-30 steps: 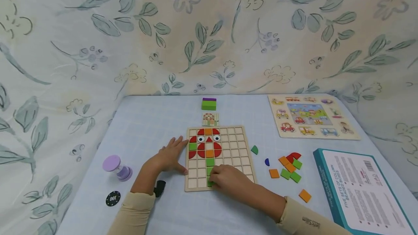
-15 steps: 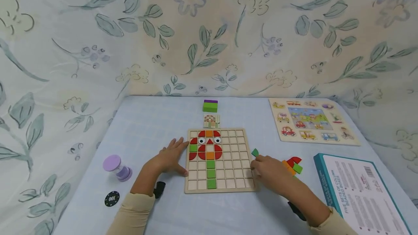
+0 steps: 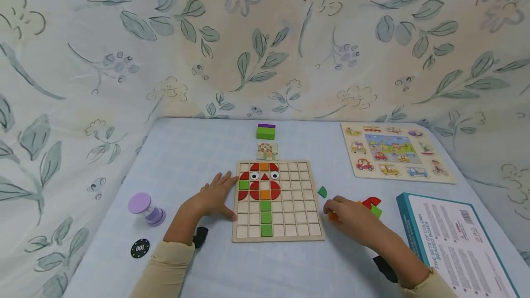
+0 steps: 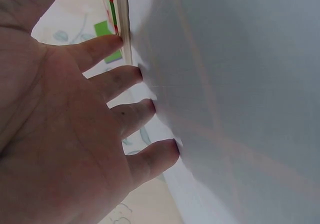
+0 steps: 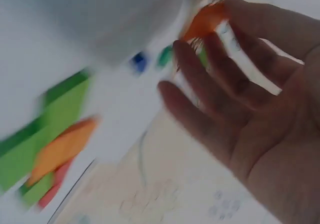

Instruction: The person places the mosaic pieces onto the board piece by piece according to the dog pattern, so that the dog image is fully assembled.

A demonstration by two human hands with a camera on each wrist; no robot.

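Observation:
My right hand (image 3: 355, 221) pinches an orange square tile (image 5: 206, 20) between thumb and fingertips, just right of the wooden grid board (image 3: 296, 218). On that board lie red curved tiles, two eye discs, orange squares and a column of green squares (image 3: 266, 218). My left hand (image 3: 212, 200) rests with fingers spread at the board's left edge; in the left wrist view its fingertips (image 4: 170, 146) touch the cloth and the board's side. A green quarter-round piece (image 3: 322, 191) lies right of the board. Loose tiles (image 5: 65, 144) are partly hidden behind my right hand in the head view.
Behind the board are a picture card (image 3: 267, 151) and a green-and-purple block (image 3: 266, 131). A vehicle puzzle (image 3: 360, 151) lies at the back right, a teal-edged box (image 3: 463, 243) at the right. Left stand a purple-topped sand timer (image 3: 146, 208) and a black 100 disc (image 3: 140, 248).
My right hand has left the green column on the board and moved right to the loose tiles, where it has picked up an orange square. My left hand has stayed at the board's edge.

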